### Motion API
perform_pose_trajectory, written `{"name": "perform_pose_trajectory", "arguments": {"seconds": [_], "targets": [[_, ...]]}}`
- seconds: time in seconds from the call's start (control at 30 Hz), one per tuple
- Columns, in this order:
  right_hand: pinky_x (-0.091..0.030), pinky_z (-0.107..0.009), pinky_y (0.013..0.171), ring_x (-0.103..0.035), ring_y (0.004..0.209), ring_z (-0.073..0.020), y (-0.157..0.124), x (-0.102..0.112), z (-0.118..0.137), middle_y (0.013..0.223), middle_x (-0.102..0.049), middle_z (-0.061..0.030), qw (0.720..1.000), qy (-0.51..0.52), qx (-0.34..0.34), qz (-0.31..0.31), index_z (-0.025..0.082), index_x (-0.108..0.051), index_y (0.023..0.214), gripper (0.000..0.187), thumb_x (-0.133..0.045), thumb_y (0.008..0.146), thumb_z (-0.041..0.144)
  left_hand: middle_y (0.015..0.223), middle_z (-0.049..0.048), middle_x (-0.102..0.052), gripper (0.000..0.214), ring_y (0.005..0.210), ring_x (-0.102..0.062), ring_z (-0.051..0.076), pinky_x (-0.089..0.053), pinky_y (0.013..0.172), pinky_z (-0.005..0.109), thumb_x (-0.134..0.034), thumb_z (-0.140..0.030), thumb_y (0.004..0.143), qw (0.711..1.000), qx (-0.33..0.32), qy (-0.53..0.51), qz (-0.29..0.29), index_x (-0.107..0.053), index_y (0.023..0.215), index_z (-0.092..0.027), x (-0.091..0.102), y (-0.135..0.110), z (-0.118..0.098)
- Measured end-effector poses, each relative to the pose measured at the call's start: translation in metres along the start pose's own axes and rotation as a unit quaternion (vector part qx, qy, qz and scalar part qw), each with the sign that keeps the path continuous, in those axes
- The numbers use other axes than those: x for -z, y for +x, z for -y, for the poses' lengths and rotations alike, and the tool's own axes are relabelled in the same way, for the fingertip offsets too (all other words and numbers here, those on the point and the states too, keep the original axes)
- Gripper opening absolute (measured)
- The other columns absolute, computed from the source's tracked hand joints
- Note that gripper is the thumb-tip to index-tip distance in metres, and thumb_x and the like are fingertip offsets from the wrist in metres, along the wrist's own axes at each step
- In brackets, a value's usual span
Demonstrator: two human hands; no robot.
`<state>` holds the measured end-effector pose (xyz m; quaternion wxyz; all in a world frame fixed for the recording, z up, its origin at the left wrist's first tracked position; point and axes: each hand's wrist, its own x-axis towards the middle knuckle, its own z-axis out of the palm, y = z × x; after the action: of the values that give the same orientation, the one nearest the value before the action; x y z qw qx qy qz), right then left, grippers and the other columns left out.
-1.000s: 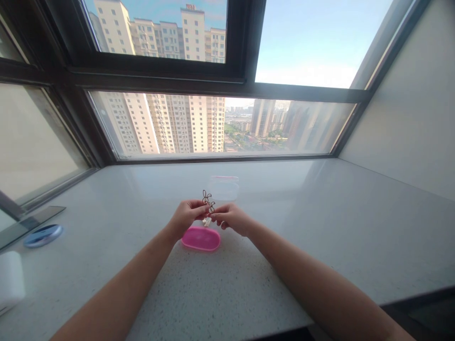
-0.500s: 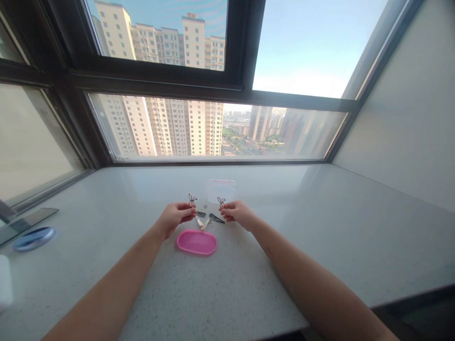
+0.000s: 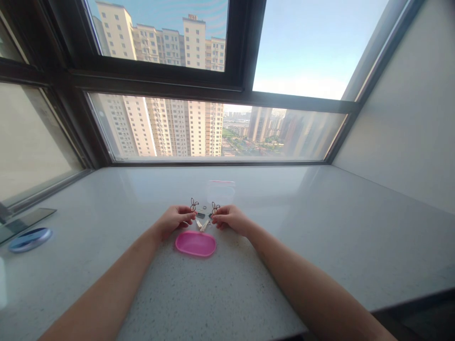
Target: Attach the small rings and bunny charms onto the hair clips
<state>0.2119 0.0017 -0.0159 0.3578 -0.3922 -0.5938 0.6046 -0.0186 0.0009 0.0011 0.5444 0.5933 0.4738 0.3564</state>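
Pinched in the fingers of my left hand (image 3: pixel 177 219) is a small dark hair tie (image 3: pixel 194 204) with rabbit-ear loops, held upright. A matching rabbit-eared hair tie (image 3: pixel 215 207) stands up from the closed fingers of my right hand (image 3: pixel 231 219), a short gap away. Between and below the hands lie a dark snap hair clip (image 3: pixel 201 215), pale hair clips (image 3: pixel 202 226) in a V shape and a small ring (image 3: pixel 204 207). Another dark clip is mostly hidden by my right fingers. Nearest me sits a pink oval tray (image 3: pixel 195 244) with nothing in it.
Behind the hands a clear zip bag (image 3: pixel 221 190) lies on the speckled white sill (image 3: pixel 199 298). At the left are a bluish oval object (image 3: pixel 30 240) and a dark flat panel (image 3: pixel 30 221). Windows rise behind, a white wall (image 3: pixel 401 123) at the right.
My right hand has moved left with its hair tie, closer to the left one, and now covers most of the dark clip there. Both hair ties are slightly lower in view.
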Motion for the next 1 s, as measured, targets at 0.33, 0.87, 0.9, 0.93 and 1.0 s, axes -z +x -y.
{"name": "perform_pose_trajectory", "arguments": {"seconds": [0.33,0.87,0.9,0.93,1.0], "targets": [[-0.043,-0.02,0.049,-0.055,0.052,-0.0092,-0.0026,0.0017,0.0044,0.072,-0.065,-0.0055,0.999,-0.016,0.001,0.03,0.011,-0.064,0.082,0.037,-0.07,0.059,0.039,0.067,0.0045,-0.063,0.033,0.059,-0.053,0.012,-0.037,0.052,0.021,-0.073,-0.036,0.056,1.0,0.019,-0.014,0.008,-0.068,0.079,-0.012,-0.0002,-0.0023,-0.0037],[-0.043,-0.021,0.049,-0.055,0.052,-0.0094,-0.0005,0.0014,0.0005,0.072,-0.065,-0.0054,0.998,-0.035,0.01,0.044,0.011,-0.065,0.086,0.035,-0.069,0.062,0.036,0.063,0.0009,-0.059,0.031,0.056,-0.048,0.011,-0.035,0.054,0.022,-0.073,-0.032,0.054,1.0,0.011,-0.012,-0.016,-0.067,0.078,-0.013,-0.0077,-0.0048,-0.0057],[-0.043,-0.021,0.049,-0.055,0.052,-0.0093,-0.0004,0.0015,0.0003,0.072,-0.065,-0.0053,0.998,-0.034,0.01,0.044,0.011,-0.065,0.086,0.035,-0.069,0.062,0.036,0.063,0.001,-0.059,0.031,0.056,-0.048,0.011,-0.035,0.054,0.022,-0.073,-0.032,0.054,1.0,0.011,-0.014,-0.013,-0.067,0.078,-0.012,-0.0073,-0.0045,-0.0052],[-0.043,-0.021,0.049,-0.054,0.052,-0.0092,-0.0004,0.0016,0.0001,0.073,-0.066,-0.0053,0.998,-0.034,0.011,0.045,0.012,-0.065,0.086,0.035,-0.069,0.062,0.037,0.063,0.0011,-0.059,0.032,0.056,-0.048,0.011,-0.035,0.054,0.022,-0.073,-0.032,0.054,1.0,0.01,-0.015,-0.008,-0.067,0.078,-0.012,-0.007,-0.004,-0.0045],[-0.043,-0.021,0.048,-0.054,0.051,-0.009,-0.0006,0.0016,0.0003,0.072,-0.066,-0.0052,0.998,-0.033,0.013,0.046,0.012,-0.065,0.084,0.035,-0.07,0.061,0.037,0.061,0.0008,-0.058,0.032,0.055,-0.048,0.011,-0.035,0.053,0.022,-0.073,-0.032,0.054,1.0,0.008,-0.019,-0.002,-0.066,0.077,-0.012,-0.0065,-0.0028,-0.0026]]}}
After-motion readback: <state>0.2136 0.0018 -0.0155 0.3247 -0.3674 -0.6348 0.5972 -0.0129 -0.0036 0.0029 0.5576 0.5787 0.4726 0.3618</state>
